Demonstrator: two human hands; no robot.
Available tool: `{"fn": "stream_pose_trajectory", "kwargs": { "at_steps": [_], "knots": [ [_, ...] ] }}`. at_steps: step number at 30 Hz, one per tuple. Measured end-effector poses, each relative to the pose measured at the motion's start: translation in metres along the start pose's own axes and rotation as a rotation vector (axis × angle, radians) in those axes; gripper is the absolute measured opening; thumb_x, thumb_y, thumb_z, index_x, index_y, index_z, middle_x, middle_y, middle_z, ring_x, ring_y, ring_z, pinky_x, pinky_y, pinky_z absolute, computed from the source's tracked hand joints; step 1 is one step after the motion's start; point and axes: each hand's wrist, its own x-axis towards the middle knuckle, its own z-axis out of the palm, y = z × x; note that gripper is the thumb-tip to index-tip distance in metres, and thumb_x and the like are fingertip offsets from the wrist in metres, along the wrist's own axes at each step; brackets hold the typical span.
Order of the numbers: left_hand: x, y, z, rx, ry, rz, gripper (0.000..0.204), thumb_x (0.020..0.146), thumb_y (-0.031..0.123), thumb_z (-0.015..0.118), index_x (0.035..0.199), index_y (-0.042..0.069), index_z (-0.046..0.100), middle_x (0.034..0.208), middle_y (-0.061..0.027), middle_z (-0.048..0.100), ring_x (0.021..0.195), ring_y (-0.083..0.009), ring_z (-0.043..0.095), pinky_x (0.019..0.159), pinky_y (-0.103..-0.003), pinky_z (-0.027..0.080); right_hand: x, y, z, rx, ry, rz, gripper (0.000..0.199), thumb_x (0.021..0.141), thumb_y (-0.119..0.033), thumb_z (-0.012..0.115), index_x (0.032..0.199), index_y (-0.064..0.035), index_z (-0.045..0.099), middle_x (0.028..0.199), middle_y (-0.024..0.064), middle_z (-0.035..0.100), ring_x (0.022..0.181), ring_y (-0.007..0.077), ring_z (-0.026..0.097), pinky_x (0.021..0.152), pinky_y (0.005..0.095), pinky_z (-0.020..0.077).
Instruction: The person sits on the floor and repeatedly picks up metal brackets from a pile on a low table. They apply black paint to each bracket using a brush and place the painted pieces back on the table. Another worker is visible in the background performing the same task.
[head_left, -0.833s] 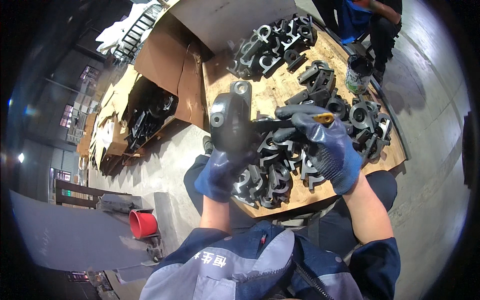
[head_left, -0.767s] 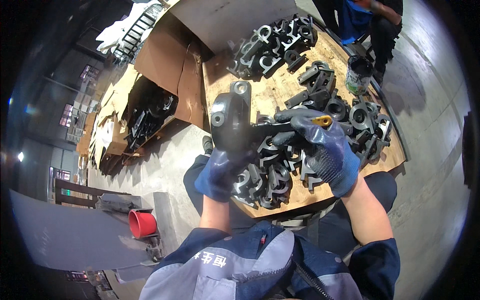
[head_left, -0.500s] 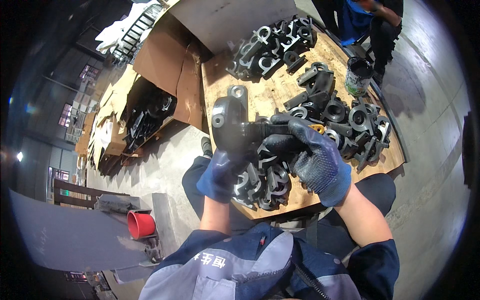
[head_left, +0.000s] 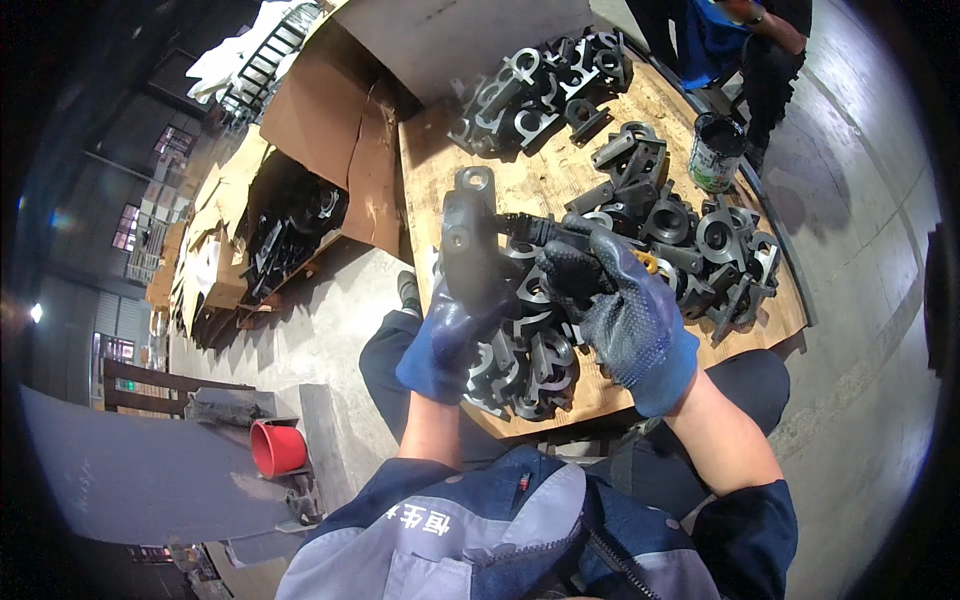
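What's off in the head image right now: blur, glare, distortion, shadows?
Head view: the dark metal part in the left hand looks smeared toward its lower end, while the piled brackets look crisper; head view: vignette darkens the rim and straight edges bend there; head view: a small bright light glares at far left; head view: soft shadows lie on the floor at right.

Toward eight o'clock, a red bucket [head_left: 278, 448] sits beside a broad grey surface [head_left: 130, 470]. Between ten and eleven: brown cardboard [head_left: 318, 130] — farther out, a black rack [head_left: 265, 68] near white sheeting [head_left: 232, 62]. Between one and two — another person [head_left: 768, 85], partly out of view.
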Motion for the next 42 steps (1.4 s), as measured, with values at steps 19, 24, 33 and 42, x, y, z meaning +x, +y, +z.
{"fn": "stream_pose_trajectory", "kwargs": {
  "at_steps": [19, 24, 33, 42],
  "knots": [
    [0.026, -0.029, -0.05, 0.913, 0.36, 0.565, 0.046, 0.072, 0.004, 0.079, 0.113, 0.003, 0.058, 0.105, -0.0088, 0.068, 0.095, -0.0152, 0.065, 0.083, -0.028, 0.052, 0.026, 0.0, -0.04, -0.565, 0.085, -0.196, 0.036, 0.089, 0.009, 0.054, 0.124, 0.0009, 0.058, 0.117, 0.0144, 0.066, 0.098, 0.0195, 0.068, 0.088, 0.0308, 0.0565],
    [0.012, -0.038, -0.056, 1.007, 0.558, 0.28, 0.046, 0.073, 0.01, 0.076, 0.115, 0.006, 0.059, 0.097, -0.0174, 0.069, 0.092, -0.0325, 0.067, 0.087, -0.038, 0.05, 0.026, -0.015, -0.034, -0.786, 0.133, -0.132, 0.046, 0.083, 0.008, 0.065, 0.127, -0.003, 0.058, 0.114, 0.011, 0.067, 0.098, 0.017, 0.067, 0.086, 0.0291, 0.0554],
    [0.032, -0.101, -0.138, 1.329, 0.65, 0.356, 0.055, 0.069, 0.014, 0.077, 0.121, 0.005, 0.062, 0.069, -0.0172, 0.064, 0.064, -0.0333, 0.064, 0.061, -0.041, 0.051, 0.032, -0.004, -0.031, -0.869, 0.251, -0.011, 0.048, 0.081, -0.001, 0.073, 0.127, -0.0045, 0.058, 0.113, 0.01, 0.067, 0.099, 0.0156, 0.064, 0.088, 0.0296, 0.0522],
    [0.056, -0.114, -0.156, 1.35, 0.588, 0.471, 0.041, 0.067, 0.005, 0.069, 0.107, 0.008, 0.061, 0.072, -0.0149, 0.062, 0.064, -0.034, 0.06, 0.057, -0.043, 0.046, 0.043, 0.008, -0.028, -0.985, 0.288, -0.015, 0.051, 0.078, 0.002, 0.075, 0.126, -0.0036, 0.058, 0.118, 0.0127, 0.064, 0.105, 0.0186, 0.063, 0.093, 0.0323, 0.0499]
  ]
}}
